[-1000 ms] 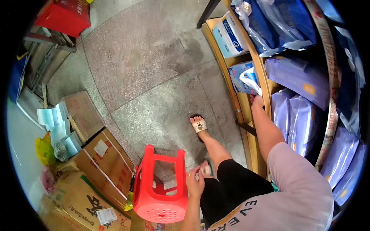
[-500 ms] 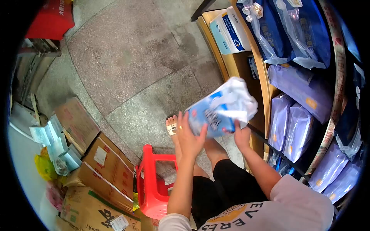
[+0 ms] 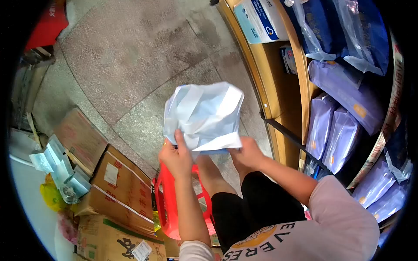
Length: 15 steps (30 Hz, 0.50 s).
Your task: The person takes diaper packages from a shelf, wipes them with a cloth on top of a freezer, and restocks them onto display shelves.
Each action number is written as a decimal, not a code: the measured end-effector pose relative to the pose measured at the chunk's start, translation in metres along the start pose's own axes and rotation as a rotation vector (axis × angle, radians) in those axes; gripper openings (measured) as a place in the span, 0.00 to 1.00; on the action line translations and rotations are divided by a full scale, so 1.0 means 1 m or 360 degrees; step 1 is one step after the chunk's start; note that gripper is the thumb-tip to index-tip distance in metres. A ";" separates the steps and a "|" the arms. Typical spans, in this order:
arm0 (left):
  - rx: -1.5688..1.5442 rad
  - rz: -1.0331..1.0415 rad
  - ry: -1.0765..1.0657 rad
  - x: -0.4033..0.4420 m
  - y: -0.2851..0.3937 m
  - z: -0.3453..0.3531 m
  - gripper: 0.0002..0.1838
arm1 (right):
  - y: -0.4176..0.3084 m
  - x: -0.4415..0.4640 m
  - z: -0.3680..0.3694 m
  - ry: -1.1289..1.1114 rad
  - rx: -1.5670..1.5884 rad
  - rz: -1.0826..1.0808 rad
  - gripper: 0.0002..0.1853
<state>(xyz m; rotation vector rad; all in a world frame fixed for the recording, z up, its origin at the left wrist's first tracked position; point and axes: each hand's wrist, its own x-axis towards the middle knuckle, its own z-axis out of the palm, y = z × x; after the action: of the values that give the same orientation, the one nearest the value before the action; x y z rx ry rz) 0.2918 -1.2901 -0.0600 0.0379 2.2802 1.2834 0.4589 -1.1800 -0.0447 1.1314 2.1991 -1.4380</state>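
Plastic-wrapped pack has turned since half a second ago, creased pale face now up, held above the tiled floor; left hand pinches its near-left edge, right hand grasps its near-right corner, suggesting two-handed reorienting.

Your only camera rides on your head, looking forward and steeply down over your pale short-sleeved shirt and black shorts at the bottom of the view. Its wide lens bows straight edges and leaves the corners dark. Your left hand and right hand sit near the centre, nearer to you than the speckled grey stone floor. The view takes in a light-brown wooden shelf on the right and a strapped brown cardboard box at lower left.
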 end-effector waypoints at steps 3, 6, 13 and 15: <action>-0.0006 -0.0077 -0.0006 -0.007 -0.004 0.014 0.14 | 0.024 0.013 -0.029 -0.0386 -0.0009 -0.0007 0.21; -0.0032 -0.0066 -0.0098 -0.015 -0.011 0.030 0.11 | 0.119 0.014 -0.054 -0.0028 0.0267 0.0416 0.33; 0.0110 0.0065 -0.0113 -0.011 -0.033 0.040 0.16 | 0.306 0.129 -0.164 0.2164 -0.0345 0.1382 0.32; 0.0184 0.0011 -0.0140 -0.008 -0.038 0.038 0.16 | 0.313 0.158 -0.187 0.2357 -0.0412 0.1512 0.31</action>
<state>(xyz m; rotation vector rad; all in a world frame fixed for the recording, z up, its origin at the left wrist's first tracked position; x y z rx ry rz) 0.3240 -1.2832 -0.1025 0.1404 2.2782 1.1297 0.6187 -0.8840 -0.2552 3.0313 1.6197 0.2923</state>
